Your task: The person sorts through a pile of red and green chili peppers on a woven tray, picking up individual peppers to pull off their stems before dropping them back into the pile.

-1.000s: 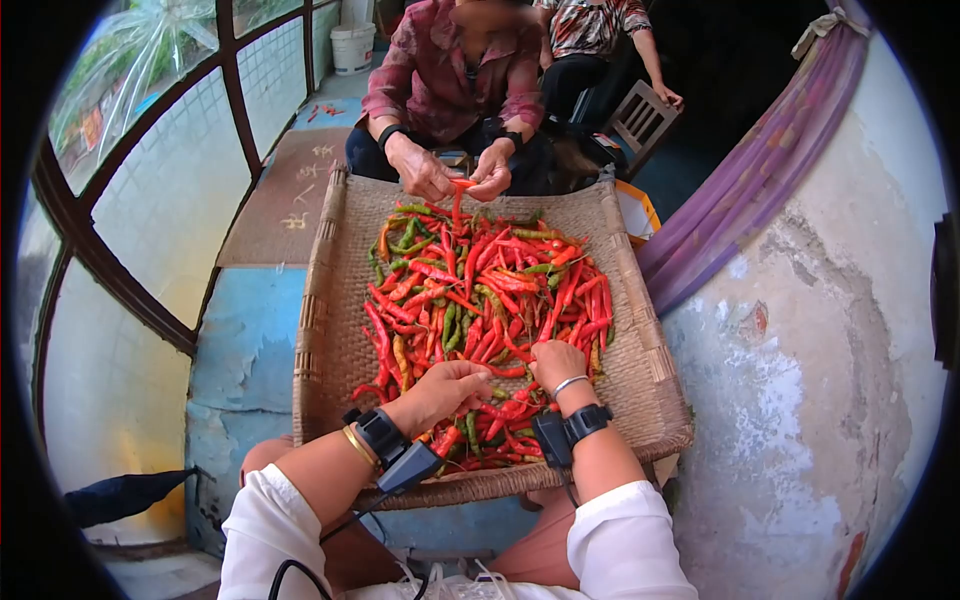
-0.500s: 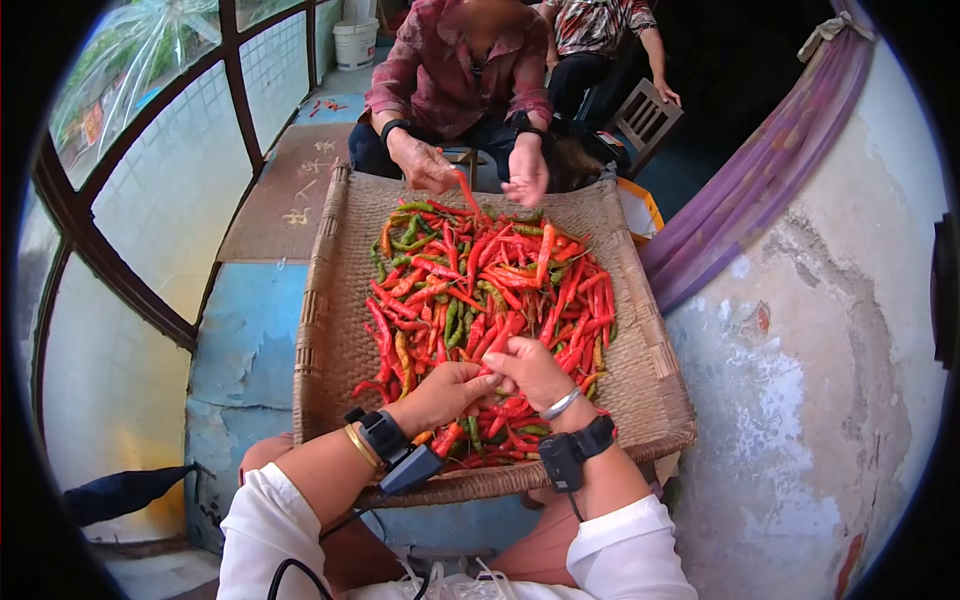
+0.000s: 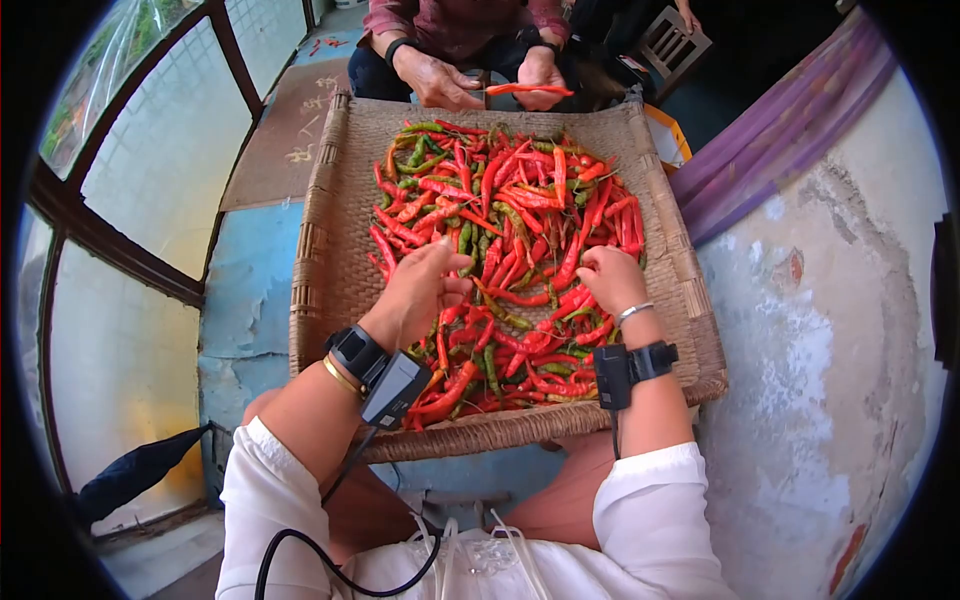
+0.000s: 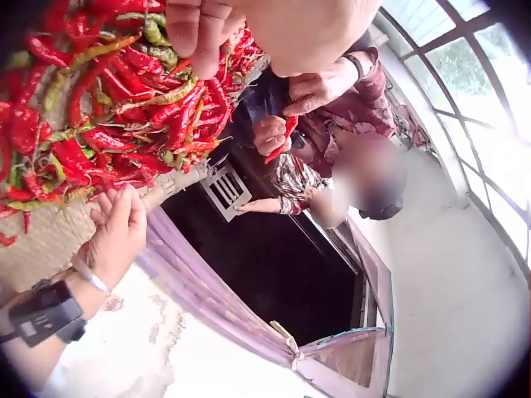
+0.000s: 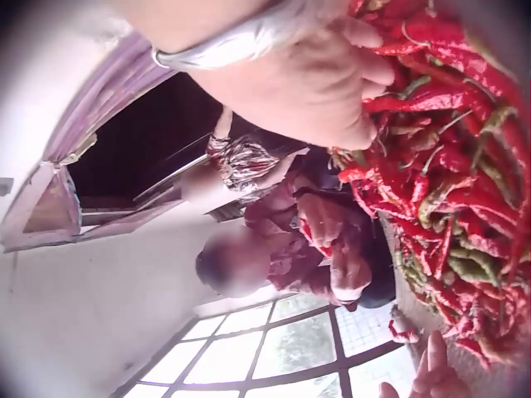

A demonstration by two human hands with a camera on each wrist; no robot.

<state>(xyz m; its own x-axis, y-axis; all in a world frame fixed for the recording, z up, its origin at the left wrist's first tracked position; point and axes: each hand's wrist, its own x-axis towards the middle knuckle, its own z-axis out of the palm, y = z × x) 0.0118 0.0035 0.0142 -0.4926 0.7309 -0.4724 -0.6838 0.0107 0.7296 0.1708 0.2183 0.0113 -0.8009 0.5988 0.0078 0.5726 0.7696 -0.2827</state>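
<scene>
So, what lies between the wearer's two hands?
Red and green chilies fill the gap between left hand and right hand; the head view shows it.

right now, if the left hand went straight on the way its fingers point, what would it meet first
Probably the chillies heaped on the woven tray, just past the left hand; its height above them is unclear.

Item 1: left hand [image 3: 415,295], over the middle of the tray [image 3: 318,250]. Only its back shows, the fingertips are hidden, and I cannot read the grip.
Item 2: right hand [image 3: 610,280], near the tray's right rim. Fingertips buried among chillies [image 3: 520,215].
Item 3: person [image 3: 450,25] beyond the tray's far rim. Cut off above the forearms; face blurred in both wrist views.
</scene>
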